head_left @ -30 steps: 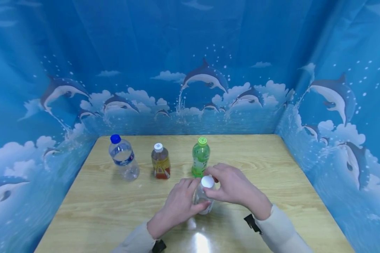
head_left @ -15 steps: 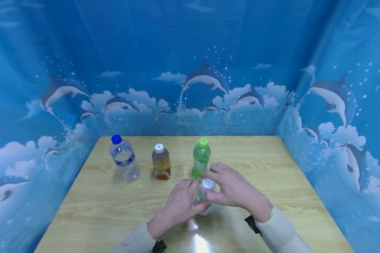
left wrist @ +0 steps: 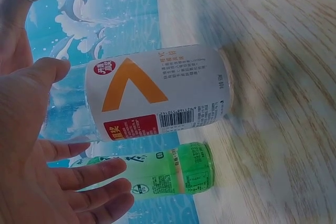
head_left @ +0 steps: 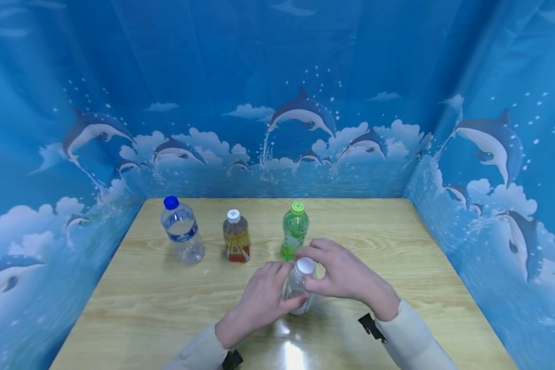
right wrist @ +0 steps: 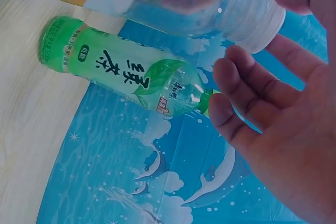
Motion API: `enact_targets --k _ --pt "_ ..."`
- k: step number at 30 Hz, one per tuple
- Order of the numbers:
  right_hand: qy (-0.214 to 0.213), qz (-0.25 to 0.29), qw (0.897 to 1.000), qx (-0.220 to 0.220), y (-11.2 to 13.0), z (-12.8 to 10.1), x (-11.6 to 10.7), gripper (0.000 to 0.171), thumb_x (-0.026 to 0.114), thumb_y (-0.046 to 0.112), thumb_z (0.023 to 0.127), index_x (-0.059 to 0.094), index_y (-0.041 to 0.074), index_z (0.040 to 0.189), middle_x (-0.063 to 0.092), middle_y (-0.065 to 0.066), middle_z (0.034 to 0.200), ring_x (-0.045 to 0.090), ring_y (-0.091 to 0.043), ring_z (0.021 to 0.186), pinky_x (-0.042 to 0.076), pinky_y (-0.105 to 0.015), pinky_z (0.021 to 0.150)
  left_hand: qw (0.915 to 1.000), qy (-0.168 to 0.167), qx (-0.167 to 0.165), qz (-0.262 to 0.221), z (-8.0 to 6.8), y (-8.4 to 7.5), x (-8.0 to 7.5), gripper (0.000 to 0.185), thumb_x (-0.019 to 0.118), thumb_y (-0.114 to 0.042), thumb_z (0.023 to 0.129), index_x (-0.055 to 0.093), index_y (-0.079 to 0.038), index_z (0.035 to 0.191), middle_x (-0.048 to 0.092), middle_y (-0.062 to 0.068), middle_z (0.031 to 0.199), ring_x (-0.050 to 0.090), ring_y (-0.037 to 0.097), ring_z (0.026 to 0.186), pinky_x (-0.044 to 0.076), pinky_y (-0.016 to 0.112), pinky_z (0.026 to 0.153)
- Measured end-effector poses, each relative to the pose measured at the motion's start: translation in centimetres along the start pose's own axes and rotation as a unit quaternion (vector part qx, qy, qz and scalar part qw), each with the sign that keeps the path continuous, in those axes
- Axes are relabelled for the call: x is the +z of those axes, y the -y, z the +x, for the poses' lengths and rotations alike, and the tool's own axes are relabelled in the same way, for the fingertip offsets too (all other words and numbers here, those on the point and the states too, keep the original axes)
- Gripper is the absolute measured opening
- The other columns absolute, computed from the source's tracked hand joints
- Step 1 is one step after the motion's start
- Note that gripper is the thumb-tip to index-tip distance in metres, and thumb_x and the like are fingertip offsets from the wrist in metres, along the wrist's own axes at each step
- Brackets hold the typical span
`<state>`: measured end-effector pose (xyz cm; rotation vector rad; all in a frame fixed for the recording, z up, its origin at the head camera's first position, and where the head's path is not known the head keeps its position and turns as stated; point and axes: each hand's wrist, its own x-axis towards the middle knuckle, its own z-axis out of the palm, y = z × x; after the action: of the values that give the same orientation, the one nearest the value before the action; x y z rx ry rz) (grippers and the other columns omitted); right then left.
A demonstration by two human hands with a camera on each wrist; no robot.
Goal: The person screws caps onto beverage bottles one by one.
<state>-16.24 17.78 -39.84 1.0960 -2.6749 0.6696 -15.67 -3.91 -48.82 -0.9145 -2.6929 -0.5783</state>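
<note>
A clear bottle with a white label (head_left: 298, 290) is seen standing upright on the wooden table (head_left: 398, 246), near the front edge and just in front of the green tea bottle (head_left: 294, 229). Its body is gripped by the left hand (head_left: 259, 300), the thumb and fingers being curled around the lower half; in the left wrist view the fingers (left wrist: 89, 182) are shown slightly parted, and whether every one presses the plastic cannot be told. The white cap (head_left: 306, 265) is seated on the neck and is enclosed by the right hand (head_left: 347, 275), whose thumb and fingertips are bent around it from the right. In the right wrist view a narrow gap is noted between the fingertips (right wrist: 236, 72) and the ribbed cap (right wrist: 252, 17), so firm pinching cannot be confirmed from that side. The work is judged to be at an early stage: the bottle is steadied and the cap is addressed, but the cap is not off and no gap at the threads is visible. How far the cap has been turned cannot be made out. The bottle's contents are hard to read; it appears largely empty. Further back, an amber drink bottle (head_left: 236, 236) and a blue-capped water bottle (head_left: 182, 231) are recorded standing capped and untouched. The forearms are cut off at the lower edge of the head view.
</note>
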Motion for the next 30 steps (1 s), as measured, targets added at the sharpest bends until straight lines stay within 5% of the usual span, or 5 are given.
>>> enact_targets --k 14,30 --pt "0.013 0.003 0.999 0.050 0.30 0.60 0.37 0.025 0.083 0.031 0.090 0.074 0.011 0.102 0.068 0.009 0.084 0.058 -0.005 0.073 0.050 -0.018 0.065 1.0000 0.001 -0.003 0.000 0.02 -0.09 -0.02 0.076 0.066 -0.068 0.094 0.058 -0.009 0.142 0.072 0.009 0.126 0.067 0.023 0.116 0.060 0.041 0.092" --pt "0.018 0.035 0.999 0.009 0.26 0.04 0.03 0.046 0.080 0.017 0.080 0.074 0.014 0.126 0.064 0.002 0.109 0.058 -0.008 0.093 0.058 -0.026 0.079 0.9993 0.030 -0.020 -0.012 0.01 -0.02 -0.22 0.076 0.063 -0.069 0.095 0.056 -0.013 0.146 0.070 0.007 0.129 0.065 0.023 0.118 0.058 0.043 0.096"
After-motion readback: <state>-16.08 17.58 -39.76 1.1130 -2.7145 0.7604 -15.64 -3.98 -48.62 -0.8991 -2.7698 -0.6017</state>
